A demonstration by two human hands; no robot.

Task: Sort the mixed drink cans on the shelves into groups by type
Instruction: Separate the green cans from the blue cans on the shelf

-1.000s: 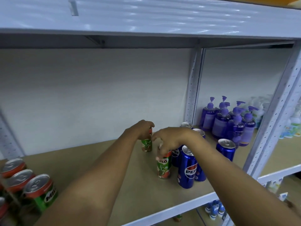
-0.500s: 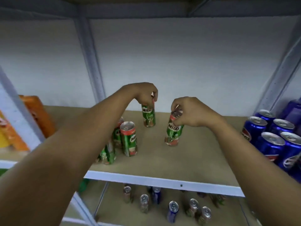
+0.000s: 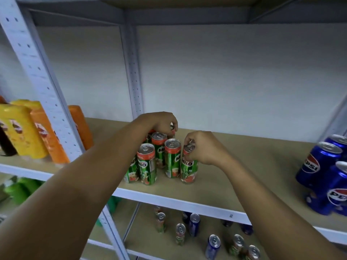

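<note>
Several green and red Milo cans (image 3: 148, 164) stand in a cluster on the brown shelf board (image 3: 244, 162). My right hand (image 3: 202, 147) grips the top of a Milo can (image 3: 188, 170) that stands at the cluster's right edge. My left hand (image 3: 165, 122) holds the top of another Milo can (image 3: 171, 132) at the back of the cluster; that can is mostly hidden by the hand and the cans in front. Blue Pepsi cans (image 3: 319, 164) stand grouped at the far right of the same shelf.
Yellow and orange packs (image 3: 43, 132) stand in the bay to the left, past a white upright post (image 3: 45, 94). The lower shelf holds several mixed Milo and Pepsi cans (image 3: 194, 224). Green items (image 3: 16, 190) lie at the lower left.
Both hands have carried their Milo cans leftward from beside the Pepsi cans and brought them down against the Milo cluster. The view has swung left with them.
</note>
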